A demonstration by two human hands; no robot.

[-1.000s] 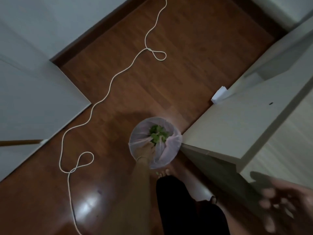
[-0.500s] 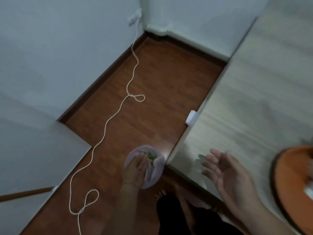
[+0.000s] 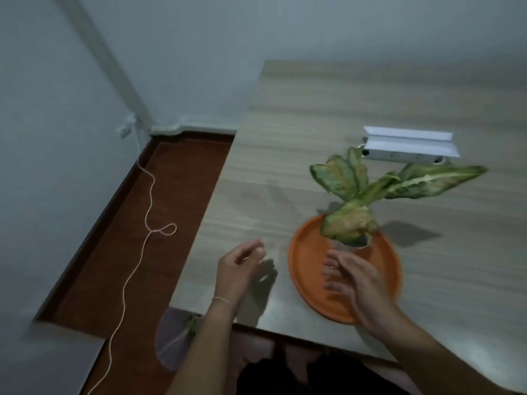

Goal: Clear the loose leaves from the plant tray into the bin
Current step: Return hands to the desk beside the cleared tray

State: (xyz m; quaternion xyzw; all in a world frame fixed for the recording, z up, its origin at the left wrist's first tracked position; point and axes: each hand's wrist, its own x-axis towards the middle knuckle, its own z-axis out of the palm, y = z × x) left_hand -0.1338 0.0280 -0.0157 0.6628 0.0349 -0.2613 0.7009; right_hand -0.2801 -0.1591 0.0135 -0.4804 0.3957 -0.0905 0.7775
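Observation:
A round orange plant tray [image 3: 308, 260] lies on the wooden table [image 3: 328, 115], with a pale green and yellow leafy plant [image 3: 356, 206] standing in its far part. My right hand [image 3: 350, 277] hovers over the tray's near side, fingers spread and empty. My left hand [image 3: 239, 266] is above the table just left of the tray, fingers loosely curled, holding nothing. The bin [image 3: 174, 337], lined with a pale plastic bag, stands on the floor below the table's near left corner, with green leaves [image 3: 194, 326] inside. I see no loose leaves on the tray's bare parts.
A white power strip with a folded paper [image 3: 407, 143] lies behind the plant. A thin white cable [image 3: 148, 212] trails across the brown floor from a wall socket. Grey walls close in the left side.
My view swung up from the floor and bin to the table. My left hand left the bin and rose over the table. My right hand moved over the tray.

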